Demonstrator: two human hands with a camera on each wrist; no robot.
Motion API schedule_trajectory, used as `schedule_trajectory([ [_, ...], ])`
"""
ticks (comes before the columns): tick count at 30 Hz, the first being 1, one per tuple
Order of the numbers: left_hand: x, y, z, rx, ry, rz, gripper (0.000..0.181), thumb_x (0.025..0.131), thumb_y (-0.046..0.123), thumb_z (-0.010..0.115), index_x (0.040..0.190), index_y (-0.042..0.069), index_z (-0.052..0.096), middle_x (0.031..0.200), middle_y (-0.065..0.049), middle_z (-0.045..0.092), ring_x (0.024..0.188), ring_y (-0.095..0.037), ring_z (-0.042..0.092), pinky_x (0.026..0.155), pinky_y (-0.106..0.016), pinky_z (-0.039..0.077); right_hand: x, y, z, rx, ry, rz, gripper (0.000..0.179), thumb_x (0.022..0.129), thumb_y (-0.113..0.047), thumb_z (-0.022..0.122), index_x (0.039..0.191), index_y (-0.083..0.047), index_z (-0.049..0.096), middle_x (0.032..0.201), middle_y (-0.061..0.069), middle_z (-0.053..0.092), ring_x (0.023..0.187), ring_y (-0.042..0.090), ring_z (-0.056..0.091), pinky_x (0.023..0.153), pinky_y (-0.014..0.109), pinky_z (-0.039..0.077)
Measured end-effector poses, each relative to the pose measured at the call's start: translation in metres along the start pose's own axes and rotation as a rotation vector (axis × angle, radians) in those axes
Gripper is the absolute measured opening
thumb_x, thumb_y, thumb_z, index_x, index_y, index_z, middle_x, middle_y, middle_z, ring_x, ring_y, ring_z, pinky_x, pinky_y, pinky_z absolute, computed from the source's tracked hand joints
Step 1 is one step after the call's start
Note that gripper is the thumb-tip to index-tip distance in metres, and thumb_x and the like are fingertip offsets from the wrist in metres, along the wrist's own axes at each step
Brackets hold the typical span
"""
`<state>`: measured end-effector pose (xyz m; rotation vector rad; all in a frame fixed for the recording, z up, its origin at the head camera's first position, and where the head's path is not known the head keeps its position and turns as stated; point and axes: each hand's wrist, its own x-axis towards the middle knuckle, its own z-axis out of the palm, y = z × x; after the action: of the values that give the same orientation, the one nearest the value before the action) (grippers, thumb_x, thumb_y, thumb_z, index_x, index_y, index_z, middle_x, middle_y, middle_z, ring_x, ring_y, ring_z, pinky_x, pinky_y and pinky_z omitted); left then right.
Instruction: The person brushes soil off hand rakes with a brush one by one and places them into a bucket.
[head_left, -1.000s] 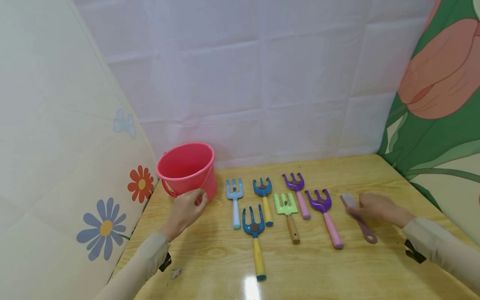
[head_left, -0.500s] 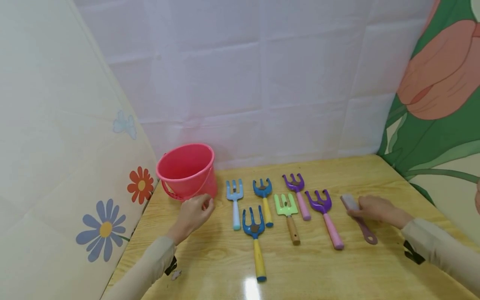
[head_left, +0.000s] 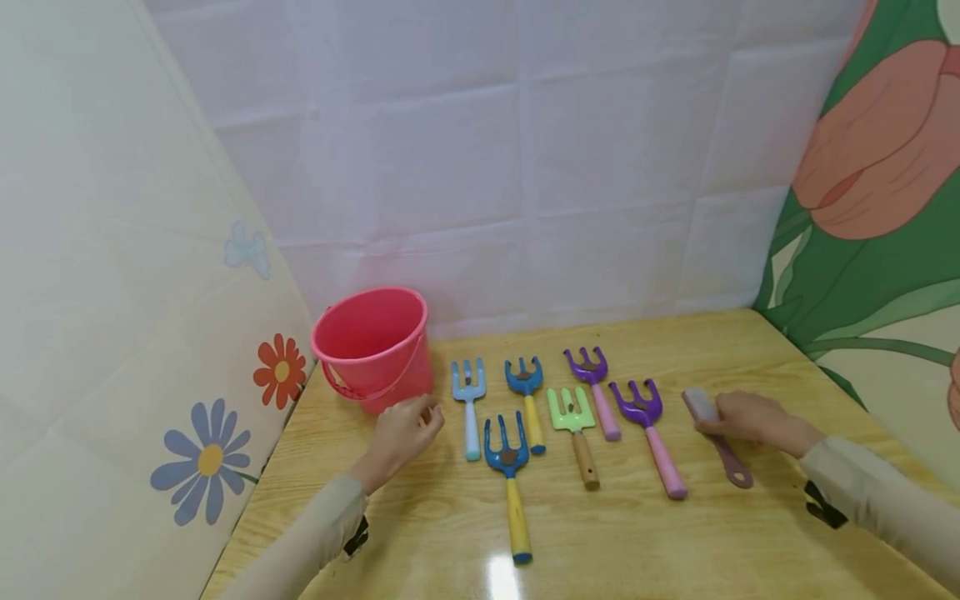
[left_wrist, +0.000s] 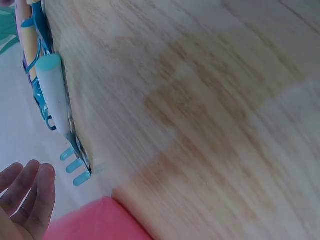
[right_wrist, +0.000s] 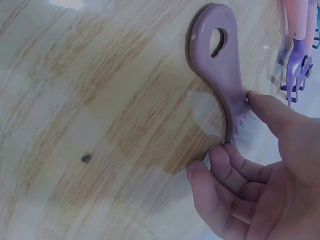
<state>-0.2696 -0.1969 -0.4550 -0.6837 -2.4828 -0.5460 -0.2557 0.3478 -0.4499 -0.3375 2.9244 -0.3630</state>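
My right hand [head_left: 753, 417] pinches a purple brush [head_left: 731, 462] at its neck, between thumb and fingers. The brush lies on the table, its pale bristle end pointing away and its holed handle [right_wrist: 215, 45] towards me. My left hand [head_left: 403, 433] is above the table with nothing in it, fingers loosely bent, between the pink bucket [head_left: 382, 375] and a light blue hand fork [head_left: 470, 408]. Right of that fork lie two blue hand forks with yellow handles, the nearer blue fork [head_left: 513, 492] closest to me. A green hand fork [head_left: 573, 417] and two purple hand forks [head_left: 652, 433] follow.
Brown clods sit on the fork heads. A small dark crumb [right_wrist: 86, 158] lies on the wooden table [head_left: 600, 550] near the brush. A white cloth [head_left: 525, 167] hangs behind, with flower-printed sheets at both sides.
My left hand has moved right and slightly towards me, away from the bucket's front and closer to the light blue fork. My right hand stays on the brush, almost still.
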Motion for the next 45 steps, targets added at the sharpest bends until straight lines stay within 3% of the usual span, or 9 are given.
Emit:
schedule_trajectory([
  [17,0.003,0.010,0.018,-0.090,-0.161,-0.217,0.011,0.091,0.021,0.061,0.090,0.013,0.068,0.076,0.004,0.064,0.066,-0.012,0.059,0.062,-0.034,0.050,0.000,0.007,-0.002,0.049,-0.069,-0.003,0.039,0.088,-0.038,0.070,0.076,-0.007,0.050,0.068,0.002,0.048,0.057,0.015,0.046,0.052,0.029,0.038],
  [27,0.006,0.014,0.029,-0.195,-0.182,-0.338,0.016,0.090,0.022,0.061,0.092,0.008,0.067,0.077,-0.001,0.066,0.070,-0.016,0.063,0.067,-0.037,0.050,-0.001,0.005,0.000,0.181,-0.128,0.013,0.035,0.089,-0.027,0.070,0.070,-0.011,0.046,0.057,-0.004,0.040,0.045,0.007,0.036,0.045,0.021,0.031],
  [35,0.009,0.019,0.035,-0.195,-0.191,-0.371,0.026,0.090,0.025,0.060,0.096,0.001,0.068,0.076,-0.003,0.066,0.071,-0.021,0.062,0.074,-0.044,0.049,-0.001,0.004,0.000,0.227,-0.165,0.022,0.033,0.092,-0.023,0.068,0.069,-0.012,0.047,0.054,-0.006,0.036,0.044,0.006,0.033,0.043,0.019,0.030],
  [45,0.008,0.022,0.043,-0.223,-0.181,-0.382,0.027,0.089,0.021,0.063,0.097,-0.005,0.066,0.071,-0.002,0.062,0.067,-0.019,0.059,0.067,-0.040,0.050,-0.003,0.000,-0.002,0.262,-0.184,0.021,0.031,0.093,-0.018,0.066,0.069,-0.012,0.048,0.053,-0.006,0.036,0.044,0.006,0.031,0.043,0.019,0.029],
])
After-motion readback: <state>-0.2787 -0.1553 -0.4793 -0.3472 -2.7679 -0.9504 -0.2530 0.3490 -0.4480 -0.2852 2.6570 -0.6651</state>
